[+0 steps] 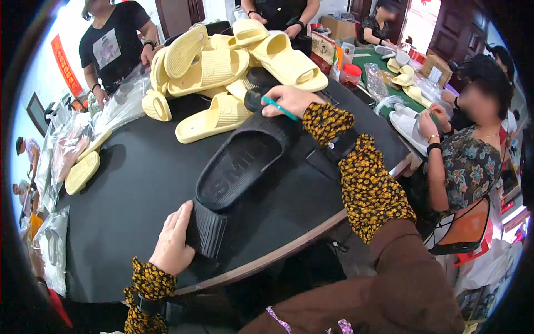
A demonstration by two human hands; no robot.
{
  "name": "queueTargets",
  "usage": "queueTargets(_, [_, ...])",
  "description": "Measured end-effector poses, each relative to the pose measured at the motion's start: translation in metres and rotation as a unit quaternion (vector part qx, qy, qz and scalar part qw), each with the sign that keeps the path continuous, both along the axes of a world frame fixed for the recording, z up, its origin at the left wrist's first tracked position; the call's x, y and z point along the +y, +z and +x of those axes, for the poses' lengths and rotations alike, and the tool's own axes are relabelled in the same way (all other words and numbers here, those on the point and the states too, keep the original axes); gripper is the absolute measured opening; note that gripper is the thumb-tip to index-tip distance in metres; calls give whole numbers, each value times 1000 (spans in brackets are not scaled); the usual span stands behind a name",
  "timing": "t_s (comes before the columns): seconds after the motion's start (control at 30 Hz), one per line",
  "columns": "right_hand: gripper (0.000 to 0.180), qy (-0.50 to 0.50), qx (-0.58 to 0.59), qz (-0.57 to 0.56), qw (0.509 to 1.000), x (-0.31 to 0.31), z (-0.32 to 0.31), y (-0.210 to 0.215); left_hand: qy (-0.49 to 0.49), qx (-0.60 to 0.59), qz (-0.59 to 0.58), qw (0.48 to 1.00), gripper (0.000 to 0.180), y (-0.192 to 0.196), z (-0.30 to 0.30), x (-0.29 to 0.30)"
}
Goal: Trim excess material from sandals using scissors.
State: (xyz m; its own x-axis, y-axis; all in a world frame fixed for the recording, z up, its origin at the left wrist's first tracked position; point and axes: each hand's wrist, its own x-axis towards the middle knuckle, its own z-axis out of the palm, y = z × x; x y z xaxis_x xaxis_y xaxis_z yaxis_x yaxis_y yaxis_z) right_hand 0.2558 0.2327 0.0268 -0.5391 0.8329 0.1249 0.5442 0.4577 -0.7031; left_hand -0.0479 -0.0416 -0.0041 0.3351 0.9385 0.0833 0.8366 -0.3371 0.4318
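Note:
A black slide slipper [240,170] lies sole down in front of me, with raised lettering on its footbed. My right hand [290,102] is closed around a slim teal pen-like tool [280,108] at the slipper's far end, by the strap. What the fingertips touch there is partly hidden. At the slipper's near end stands a ribbed black piece [210,232], which looks like part of another slide. My left hand [176,238] rests against its left side, fingers stretched and close together.
Cream slides [208,69] are heaped at the far side of the black table [133,222]. Bagged slippers [119,103] lie along the left edge. People stand across the table; a seated person [467,145] handles white footwear [409,125] at a green table on the right.

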Motion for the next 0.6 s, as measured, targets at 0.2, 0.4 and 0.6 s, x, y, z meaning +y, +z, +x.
queueTargets(0.2, [55, 1, 29, -9, 1000, -7, 4, 8, -30, 6, 13, 999, 78, 7, -4, 1])
queueTargets(0.4, [57, -67, -14, 60, 996, -16, 10, 28, 59, 29, -9, 998, 63, 12, -13, -9])
queueTargets(0.6, [52, 18, 10, 42, 999, -23, -24, 16, 141, -80, -44, 986, 38, -7, -20, -8])
